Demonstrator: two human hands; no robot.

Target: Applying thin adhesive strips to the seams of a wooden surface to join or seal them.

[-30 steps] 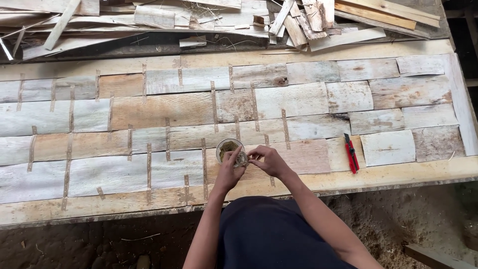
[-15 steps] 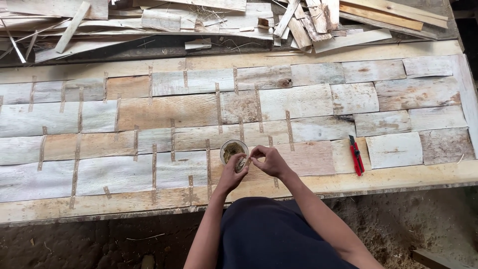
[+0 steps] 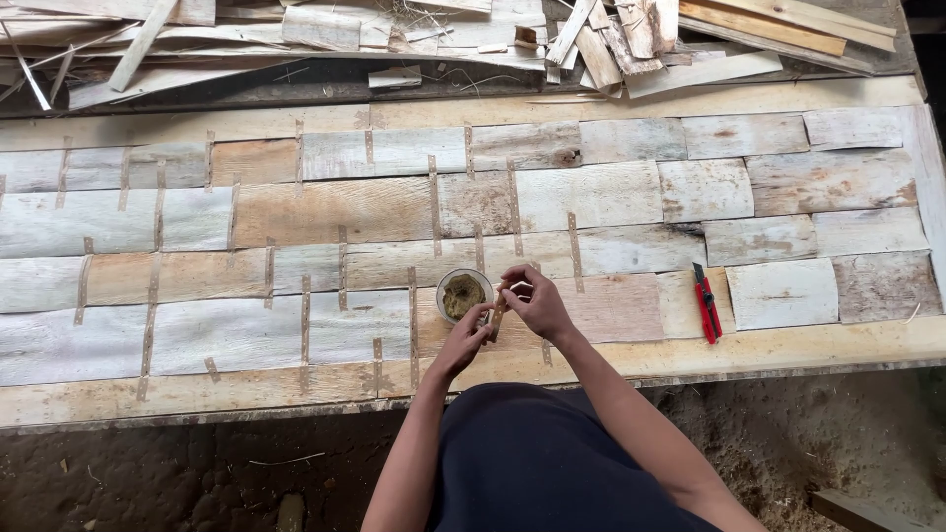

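Together, the left hand [image 3: 461, 340] and right hand [image 3: 532, 300] pinch a thin brown strip [image 3: 499, 313], fingers closed on it. It hangs just beside a small bowl [image 3: 462, 294] on the veneer sheet [image 3: 591, 197]; a red cutter [image 3: 706, 303] lies well apart.

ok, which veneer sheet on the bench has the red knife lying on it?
The narrow pale sheet in the bottom row, just right of the hands: the red utility knife lies along its right edge, beside the wider whitish sheet.

A single head-worn camera looks steeply down from above the person onto the long wooden table covered with pale taped veneer sheets [image 3: 611, 192], its far edge at the top. It stands fairly high, taking in both forearms, the dark-clothed lap and the dirt floor [image 3: 177, 473] below.
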